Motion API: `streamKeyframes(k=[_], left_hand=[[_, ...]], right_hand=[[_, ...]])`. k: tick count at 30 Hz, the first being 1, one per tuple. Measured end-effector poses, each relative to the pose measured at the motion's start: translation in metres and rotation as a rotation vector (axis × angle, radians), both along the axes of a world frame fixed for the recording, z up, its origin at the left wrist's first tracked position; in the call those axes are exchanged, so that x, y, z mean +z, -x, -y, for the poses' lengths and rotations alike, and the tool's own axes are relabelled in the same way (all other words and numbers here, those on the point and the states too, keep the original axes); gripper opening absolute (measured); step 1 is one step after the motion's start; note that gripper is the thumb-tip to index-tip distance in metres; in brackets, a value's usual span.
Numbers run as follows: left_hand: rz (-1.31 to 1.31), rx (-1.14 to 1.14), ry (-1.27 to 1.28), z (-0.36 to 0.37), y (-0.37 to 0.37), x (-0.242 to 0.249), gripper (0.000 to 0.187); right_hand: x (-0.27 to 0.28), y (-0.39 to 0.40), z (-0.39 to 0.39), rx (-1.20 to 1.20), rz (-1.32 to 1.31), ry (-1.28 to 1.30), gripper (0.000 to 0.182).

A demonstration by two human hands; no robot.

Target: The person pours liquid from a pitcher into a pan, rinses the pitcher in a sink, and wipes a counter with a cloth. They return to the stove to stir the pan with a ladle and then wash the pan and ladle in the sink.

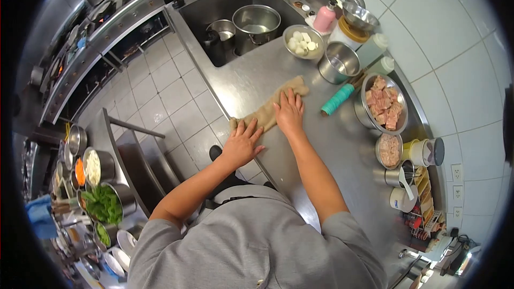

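Note:
A long tan cloth (269,108) lies folded across the steel counter (316,152), one end near its left edge. My left hand (243,143) rests on the cloth's near end, fingers spread and flat. Farther along, my right hand (289,111) presses on the cloth with fingers stretched out. To the right of my right hand lies a turquoise-wrapped roll (338,99). Beyond it stand an empty metal pot (339,62) and a bowl of white pieces (303,42).
A sink (201,8) with pots is at the top. Along the wall stand a bowl of raw meat (384,103), a smaller meat bowl (389,151) and a pink bottle (324,18). Greens (103,204) are at the left; a stove (120,18) is at upper left.

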State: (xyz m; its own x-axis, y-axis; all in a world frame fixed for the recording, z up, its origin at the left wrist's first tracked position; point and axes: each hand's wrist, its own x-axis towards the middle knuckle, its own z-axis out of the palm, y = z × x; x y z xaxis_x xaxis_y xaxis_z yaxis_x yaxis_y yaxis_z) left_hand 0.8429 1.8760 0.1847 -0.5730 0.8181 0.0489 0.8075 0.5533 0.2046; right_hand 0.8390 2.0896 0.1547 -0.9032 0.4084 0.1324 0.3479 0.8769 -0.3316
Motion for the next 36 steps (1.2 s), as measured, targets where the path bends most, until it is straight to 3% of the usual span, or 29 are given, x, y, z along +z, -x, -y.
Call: streamKeyframes(k=[6,11,19,22,24,28,31,33,35,36], left_hand=[[0.007,0.117,0.026,0.007,0.118,-0.003,0.068],[0.023,0.051,-0.019,0.012,0.19,-0.006,0.069],[0.015,-0.188,-0.169,0.03,0.216,-0.019,0.071],[0.005,-0.284,-0.218,0.047,0.221,-0.021,0.073],[-0.005,-0.27,-0.202,0.058,0.221,-0.022,0.071],[0.056,-0.295,-0.264,0.072,0.228,-0.02,0.07],[0.106,-0.346,-0.272,0.076,0.243,-0.014,0.065],[0.143,-0.396,-0.305,0.078,0.257,-0.008,0.051],[0.197,-0.404,-0.266,0.08,0.272,-0.006,0.044],[0.265,-0.449,-0.237,0.081,0.28,-0.005,0.037]], right_hand=[[0.002,0.144,0.004,-0.027,0.167,-0.046,0.063],[0.002,0.21,-0.003,-0.087,0.192,-0.041,0.064],[0.015,0.237,-0.02,-0.177,0.228,-0.007,0.067],[0.015,0.219,0.001,-0.243,0.159,0.032,0.07],[0.004,0.198,0.01,-0.21,-0.13,0.054,0.075],[-0.006,0.177,0.027,-0.218,-0.161,0.036,0.074],[0.018,0.19,0.039,-0.261,-0.134,0.01,0.072],[0.038,0.202,0.056,-0.11,-0.219,-0.124,0.06],[0.029,0.202,0.066,0.056,-0.065,0.014,0.044],[0.016,0.202,0.074,0.128,-0.223,-0.057,0.031]])
